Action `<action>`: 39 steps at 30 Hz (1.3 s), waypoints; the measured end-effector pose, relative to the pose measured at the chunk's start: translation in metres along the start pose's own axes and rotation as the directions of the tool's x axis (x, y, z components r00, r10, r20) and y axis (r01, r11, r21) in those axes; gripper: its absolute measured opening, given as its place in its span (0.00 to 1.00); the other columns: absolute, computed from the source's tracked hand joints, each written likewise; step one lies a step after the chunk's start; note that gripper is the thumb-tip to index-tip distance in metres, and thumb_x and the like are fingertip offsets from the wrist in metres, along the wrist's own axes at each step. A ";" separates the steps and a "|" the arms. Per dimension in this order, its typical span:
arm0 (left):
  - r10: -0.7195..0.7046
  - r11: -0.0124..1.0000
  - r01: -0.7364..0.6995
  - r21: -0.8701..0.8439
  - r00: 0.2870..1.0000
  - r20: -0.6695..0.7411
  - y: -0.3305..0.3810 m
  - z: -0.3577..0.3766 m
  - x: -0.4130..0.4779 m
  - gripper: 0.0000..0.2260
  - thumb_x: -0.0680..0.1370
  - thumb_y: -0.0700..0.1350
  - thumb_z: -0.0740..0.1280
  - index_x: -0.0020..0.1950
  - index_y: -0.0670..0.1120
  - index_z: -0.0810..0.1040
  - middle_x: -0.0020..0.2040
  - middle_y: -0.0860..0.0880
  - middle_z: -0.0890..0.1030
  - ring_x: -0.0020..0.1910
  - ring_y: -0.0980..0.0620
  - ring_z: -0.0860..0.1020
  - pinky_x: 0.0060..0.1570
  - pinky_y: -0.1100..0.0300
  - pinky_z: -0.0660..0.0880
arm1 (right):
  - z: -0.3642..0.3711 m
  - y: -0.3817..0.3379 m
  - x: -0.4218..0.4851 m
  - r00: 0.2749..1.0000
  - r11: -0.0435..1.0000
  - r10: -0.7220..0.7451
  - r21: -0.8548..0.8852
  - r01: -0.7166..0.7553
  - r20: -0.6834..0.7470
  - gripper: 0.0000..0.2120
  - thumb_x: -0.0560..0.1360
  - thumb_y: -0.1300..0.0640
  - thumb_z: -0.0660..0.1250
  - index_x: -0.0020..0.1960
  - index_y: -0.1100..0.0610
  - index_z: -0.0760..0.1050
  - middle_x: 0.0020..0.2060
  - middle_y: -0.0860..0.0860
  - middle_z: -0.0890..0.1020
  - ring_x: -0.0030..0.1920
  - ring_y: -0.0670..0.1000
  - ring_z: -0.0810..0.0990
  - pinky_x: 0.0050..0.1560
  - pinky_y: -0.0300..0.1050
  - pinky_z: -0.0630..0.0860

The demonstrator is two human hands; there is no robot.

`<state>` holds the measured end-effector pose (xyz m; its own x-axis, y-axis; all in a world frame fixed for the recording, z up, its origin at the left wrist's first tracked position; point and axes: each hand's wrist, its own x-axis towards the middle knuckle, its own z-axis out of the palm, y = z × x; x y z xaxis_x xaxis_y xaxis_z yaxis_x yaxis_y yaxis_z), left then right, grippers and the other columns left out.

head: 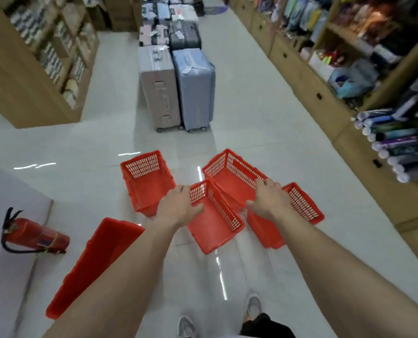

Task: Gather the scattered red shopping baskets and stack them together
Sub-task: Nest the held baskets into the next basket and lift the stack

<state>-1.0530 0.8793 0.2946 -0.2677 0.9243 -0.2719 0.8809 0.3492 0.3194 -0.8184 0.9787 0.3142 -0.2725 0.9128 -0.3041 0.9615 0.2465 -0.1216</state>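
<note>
Several red shopping baskets lie scattered on the white floor. One basket [147, 184] stands at centre left, apart from the others. My left hand [178, 208] grips the left rim of the middle basket [215, 223], thumb inside. My right hand [269, 201] grips the near right rim of the back basket [229, 176], fingers curled over its mesh wall. Under my right wrist lies another basket [303, 206], partly hidden. A fifth basket [93, 262] lies tilted at lower left, beside my left forearm.
A red fire extinguisher [34, 236] lies by the white block [5, 215] at left. Two upright suitcases [176, 91] stand ahead in the aisle. Wooden shelves [349, 113] full of goods run along the right, another shelf unit [32, 76] at far left. My shoes [251, 306] are below.
</note>
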 end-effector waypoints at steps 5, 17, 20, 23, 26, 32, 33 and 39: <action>0.185 0.979 -0.190 0.073 0.981 0.065 0.113 0.030 0.029 0.33 0.72 0.65 0.62 0.71 0.47 0.70 0.67 0.46 0.74 0.64 0.43 0.74 0.60 0.47 0.73 | -0.004 0.123 -0.015 0.983 0.979 0.186 0.081 -0.185 -0.005 0.35 0.71 0.40 0.68 0.72 0.55 0.66 0.69 0.57 0.71 0.69 0.60 0.69 0.65 0.56 0.69; 0.167 0.986 -0.168 -0.005 0.974 0.155 0.367 0.136 0.096 0.34 0.72 0.66 0.63 0.73 0.49 0.68 0.71 0.45 0.71 0.68 0.43 0.72 0.64 0.42 0.72 | -0.008 0.433 -0.008 0.916 0.908 0.394 0.124 -0.400 0.067 0.32 0.73 0.42 0.66 0.72 0.56 0.66 0.67 0.56 0.71 0.67 0.60 0.70 0.61 0.56 0.71; 0.122 0.992 -0.127 0.018 0.976 0.179 0.398 0.157 0.112 0.34 0.72 0.66 0.64 0.73 0.49 0.67 0.71 0.46 0.72 0.66 0.43 0.73 0.63 0.43 0.73 | -0.012 0.478 0.016 0.915 0.908 0.393 0.118 -0.402 0.093 0.32 0.73 0.42 0.66 0.71 0.56 0.66 0.66 0.56 0.72 0.66 0.60 0.70 0.60 0.56 0.71; 0.102 0.992 -0.114 0.057 0.978 0.179 0.419 0.174 0.135 0.34 0.73 0.65 0.65 0.74 0.48 0.67 0.70 0.45 0.73 0.66 0.43 0.74 0.63 0.43 0.73 | -0.013 0.503 0.051 0.927 0.923 0.358 0.110 -0.370 0.116 0.33 0.73 0.41 0.66 0.72 0.56 0.66 0.67 0.56 0.71 0.67 0.59 0.69 0.61 0.57 0.70; 0.069 0.995 -0.081 0.058 0.981 0.181 0.435 0.188 0.165 0.33 0.73 0.64 0.65 0.73 0.48 0.68 0.69 0.45 0.73 0.66 0.43 0.73 0.63 0.42 0.72 | -0.013 0.518 0.095 0.944 0.941 0.305 0.112 -0.319 0.127 0.33 0.73 0.41 0.65 0.73 0.56 0.65 0.68 0.56 0.70 0.68 0.59 0.69 0.62 0.57 0.70; -0.059 0.997 0.066 -0.025 0.974 0.219 0.455 0.221 0.229 0.31 0.74 0.63 0.63 0.71 0.47 0.69 0.66 0.45 0.75 0.64 0.43 0.74 0.63 0.46 0.73 | -0.013 0.546 0.189 0.965 0.973 0.196 0.085 -0.213 0.175 0.32 0.72 0.43 0.65 0.72 0.55 0.65 0.67 0.55 0.70 0.67 0.59 0.69 0.61 0.56 0.70; -0.085 0.995 0.095 -0.030 0.968 0.235 0.458 0.227 0.236 0.31 0.74 0.63 0.63 0.71 0.47 0.69 0.66 0.45 0.75 0.64 0.43 0.74 0.63 0.46 0.72 | -0.013 0.551 0.202 0.966 0.977 0.178 0.083 -0.197 0.189 0.32 0.72 0.43 0.65 0.72 0.55 0.65 0.67 0.55 0.70 0.67 0.59 0.69 0.61 0.56 0.70; -0.236 0.960 0.264 -0.090 0.942 0.241 0.475 0.254 0.257 0.29 0.74 0.63 0.62 0.70 0.48 0.71 0.66 0.45 0.75 0.63 0.42 0.75 0.62 0.47 0.73 | -0.005 0.579 0.277 0.962 0.996 0.071 0.039 -0.084 0.263 0.31 0.72 0.43 0.64 0.72 0.54 0.65 0.67 0.55 0.71 0.67 0.58 0.70 0.61 0.55 0.70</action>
<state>-0.6046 1.2434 0.1460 -0.3659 0.7509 -0.5497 0.7402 0.5929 0.3172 -0.3370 1.3759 0.1638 -0.2032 0.8100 -0.5501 0.9789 0.1555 -0.1326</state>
